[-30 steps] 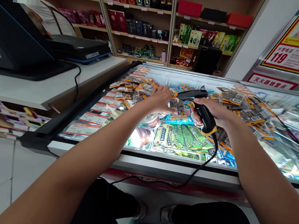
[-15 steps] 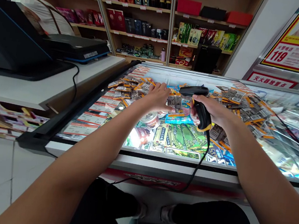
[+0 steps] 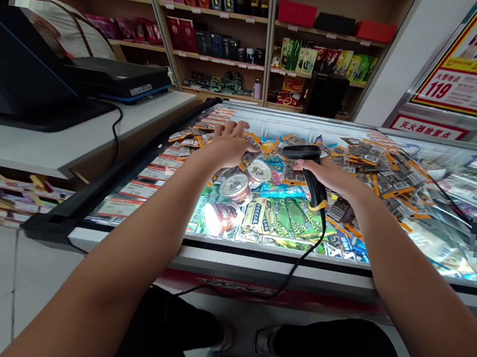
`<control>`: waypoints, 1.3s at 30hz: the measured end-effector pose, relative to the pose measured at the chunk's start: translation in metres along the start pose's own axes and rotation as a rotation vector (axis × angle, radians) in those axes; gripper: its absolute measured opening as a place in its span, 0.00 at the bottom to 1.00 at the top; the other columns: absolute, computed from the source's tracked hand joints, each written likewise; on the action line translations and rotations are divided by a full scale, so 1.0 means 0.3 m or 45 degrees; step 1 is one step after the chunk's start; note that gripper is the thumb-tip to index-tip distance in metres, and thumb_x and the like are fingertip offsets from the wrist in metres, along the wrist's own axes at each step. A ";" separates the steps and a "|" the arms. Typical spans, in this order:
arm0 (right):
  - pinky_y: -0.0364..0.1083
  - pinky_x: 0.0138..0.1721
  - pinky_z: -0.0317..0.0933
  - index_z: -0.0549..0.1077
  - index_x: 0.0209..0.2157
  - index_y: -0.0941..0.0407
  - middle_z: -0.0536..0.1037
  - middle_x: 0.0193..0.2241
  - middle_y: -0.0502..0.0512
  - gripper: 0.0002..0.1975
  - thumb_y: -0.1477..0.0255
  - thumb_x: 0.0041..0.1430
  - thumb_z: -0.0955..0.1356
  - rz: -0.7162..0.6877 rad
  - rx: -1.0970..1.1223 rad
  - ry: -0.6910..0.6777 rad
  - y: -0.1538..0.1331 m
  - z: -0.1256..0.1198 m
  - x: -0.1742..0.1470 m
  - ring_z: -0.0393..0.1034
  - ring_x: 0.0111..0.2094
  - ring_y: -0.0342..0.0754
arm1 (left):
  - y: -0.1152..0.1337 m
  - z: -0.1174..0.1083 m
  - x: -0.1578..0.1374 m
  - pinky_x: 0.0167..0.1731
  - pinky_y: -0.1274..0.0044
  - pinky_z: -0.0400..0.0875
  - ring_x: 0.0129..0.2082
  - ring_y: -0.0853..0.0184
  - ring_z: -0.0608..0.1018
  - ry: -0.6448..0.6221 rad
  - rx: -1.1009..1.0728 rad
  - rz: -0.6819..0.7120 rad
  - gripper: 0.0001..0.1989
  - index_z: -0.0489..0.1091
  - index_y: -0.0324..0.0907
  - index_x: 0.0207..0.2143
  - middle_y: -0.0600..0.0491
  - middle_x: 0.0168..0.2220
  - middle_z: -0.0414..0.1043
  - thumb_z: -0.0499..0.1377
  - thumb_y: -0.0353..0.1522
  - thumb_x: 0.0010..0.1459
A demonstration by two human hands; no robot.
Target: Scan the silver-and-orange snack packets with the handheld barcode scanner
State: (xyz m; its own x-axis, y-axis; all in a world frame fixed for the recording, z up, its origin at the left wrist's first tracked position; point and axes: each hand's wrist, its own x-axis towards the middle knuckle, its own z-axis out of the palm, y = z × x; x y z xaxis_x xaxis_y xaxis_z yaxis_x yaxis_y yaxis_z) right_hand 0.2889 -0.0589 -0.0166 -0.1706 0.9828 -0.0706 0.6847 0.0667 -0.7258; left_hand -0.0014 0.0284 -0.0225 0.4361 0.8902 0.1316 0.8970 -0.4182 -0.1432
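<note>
Inside glass-topped freezer (image 3: 228,259), ice-cream cups (image 3: 237,185), green packets (image 3: 290,217), scanner (image 3: 309,173) above

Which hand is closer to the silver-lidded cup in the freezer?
Left. The left hand lies flat on the glass just up-left of the silver-lidded cup; the right hand, gripping the barcode scanner, is farther right.

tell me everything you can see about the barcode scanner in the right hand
The barcode scanner is a black, plastic-looking handheld unit with a wide flat head at the top and a yellow-orange band near the base of its grip. The right hand is wrapped around the handle, holding it just over the freezer lid, its head pointing left toward the left hand. A black cable runs from the handle base, down over the freezer's front edge toward the floor.
</note>
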 end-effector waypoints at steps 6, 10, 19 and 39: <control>0.58 0.44 0.66 0.81 0.43 0.48 0.79 0.48 0.61 0.24 0.46 0.56 0.67 -0.057 0.055 -0.062 -0.026 -0.002 -0.025 0.72 0.49 0.66 | 0.064 0.005 -0.013 0.60 0.53 0.49 0.64 0.43 0.59 0.043 -0.034 -0.023 0.25 0.71 0.50 0.57 0.44 0.66 0.55 0.48 0.48 0.65; 0.58 0.50 0.64 0.82 0.42 0.48 0.79 0.49 0.59 0.22 0.48 0.58 0.67 -0.128 0.092 -0.102 -0.028 0.003 -0.026 0.70 0.53 0.65 | 0.095 0.049 0.001 0.59 0.57 0.51 0.61 0.43 0.64 0.145 0.029 -0.034 0.32 0.61 0.43 0.63 0.37 0.65 0.56 0.55 0.49 0.61; 0.61 0.52 0.63 0.82 0.43 0.46 0.79 0.51 0.58 0.19 0.50 0.61 0.66 -0.172 0.149 -0.183 -0.023 0.008 -0.026 0.70 0.54 0.66 | 0.031 0.097 0.014 0.58 0.57 0.51 0.63 0.46 0.60 0.284 0.042 -0.225 0.24 0.63 0.45 0.62 0.39 0.62 0.61 0.51 0.40 0.65; 0.59 0.41 0.73 0.77 0.45 0.50 0.79 0.41 0.63 0.25 0.47 0.54 0.71 0.045 0.676 -0.108 0.010 0.088 0.038 0.75 0.44 0.63 | 0.187 0.035 -0.014 0.58 0.56 0.56 0.58 0.49 0.67 -0.041 -0.242 0.370 0.25 0.72 0.45 0.50 0.43 0.55 0.69 0.48 0.51 0.65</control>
State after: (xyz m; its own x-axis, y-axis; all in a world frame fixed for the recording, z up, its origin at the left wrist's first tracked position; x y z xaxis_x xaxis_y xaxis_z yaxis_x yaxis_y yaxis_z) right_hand 0.2703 -0.0519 -0.0378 -0.2261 0.9640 -0.1401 0.2422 -0.0837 -0.9666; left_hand 0.0463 0.0033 -0.0415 0.6754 0.7330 0.0810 0.7345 -0.6784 0.0154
